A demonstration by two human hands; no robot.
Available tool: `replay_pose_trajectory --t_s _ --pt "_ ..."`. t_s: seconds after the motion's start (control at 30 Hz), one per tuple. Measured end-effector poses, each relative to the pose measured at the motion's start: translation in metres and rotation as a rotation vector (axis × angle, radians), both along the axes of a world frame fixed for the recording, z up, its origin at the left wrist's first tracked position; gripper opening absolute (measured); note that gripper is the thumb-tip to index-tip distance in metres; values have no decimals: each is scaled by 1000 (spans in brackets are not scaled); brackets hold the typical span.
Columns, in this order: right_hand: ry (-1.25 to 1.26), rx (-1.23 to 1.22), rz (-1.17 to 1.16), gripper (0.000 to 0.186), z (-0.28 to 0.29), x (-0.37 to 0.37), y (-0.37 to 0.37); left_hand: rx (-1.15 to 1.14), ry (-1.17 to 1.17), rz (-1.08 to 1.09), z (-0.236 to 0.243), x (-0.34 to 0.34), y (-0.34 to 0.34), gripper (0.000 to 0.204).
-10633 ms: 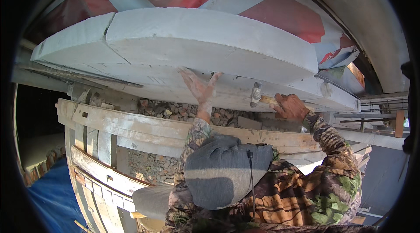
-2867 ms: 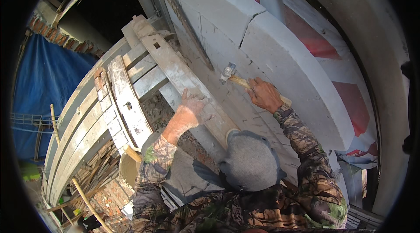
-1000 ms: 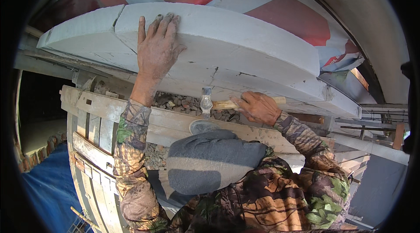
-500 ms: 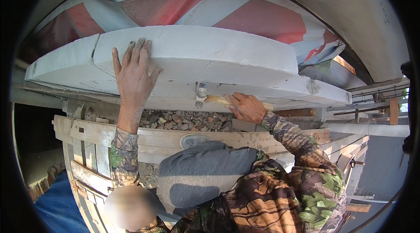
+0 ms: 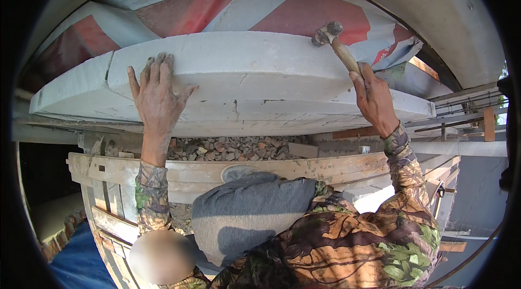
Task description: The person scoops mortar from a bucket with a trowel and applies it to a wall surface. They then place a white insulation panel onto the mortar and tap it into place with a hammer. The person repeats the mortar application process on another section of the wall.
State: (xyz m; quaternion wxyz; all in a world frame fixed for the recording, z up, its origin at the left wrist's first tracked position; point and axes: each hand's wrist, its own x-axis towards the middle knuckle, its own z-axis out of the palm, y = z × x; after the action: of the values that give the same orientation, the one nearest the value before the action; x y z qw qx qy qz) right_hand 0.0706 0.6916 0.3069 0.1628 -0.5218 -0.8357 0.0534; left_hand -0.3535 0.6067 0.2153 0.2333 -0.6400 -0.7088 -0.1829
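A wall of pale grey-white blocks [image 5: 233, 53] runs across in front of me, its top course looking smooth and dusty. My left hand [image 5: 158, 93] lies on the top block with its fingers spread, touching the upper face left of the middle. A vertical joint shows just left of that hand. My right hand [image 5: 376, 96] is closed round the wooden handle of a hammer [image 5: 343, 53]. The hammer's double-faced head is raised over the far edge of the top block, toward the right end of the wall.
Behind the wall hangs a red and white sheet [image 5: 190, 9]. Below it lies broken rubble [image 5: 233, 149], bordered by wooden planks [image 5: 282, 167]. My bent knee in grey trousers [image 5: 249, 213] is close to the planks. A blue tarp [image 5: 81, 256] lies at lower left.
My right hand has lifted the hammer from the wall's near face, up and to the right, over the top block's far edge. The left hand stays on the block.
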Motion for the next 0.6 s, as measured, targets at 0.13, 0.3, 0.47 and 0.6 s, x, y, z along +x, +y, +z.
replay_pose_trajectory --t_s 0.13,0.3,0.47,0.6 --pt "150 -78 -47 27 -7 1 9 -27 -2 14 0 1 0 84" --pt "58 -93 42 26 -4 -10 10 -68 -29 7 -2 -6 -3 84" --pt "39 98 272 34 6 -62 27 -39 -172 -18 -14 0 -29 86" --pt "1 126 435 34 0 -120 40 -113 -151 37 -36 16 -120 72"
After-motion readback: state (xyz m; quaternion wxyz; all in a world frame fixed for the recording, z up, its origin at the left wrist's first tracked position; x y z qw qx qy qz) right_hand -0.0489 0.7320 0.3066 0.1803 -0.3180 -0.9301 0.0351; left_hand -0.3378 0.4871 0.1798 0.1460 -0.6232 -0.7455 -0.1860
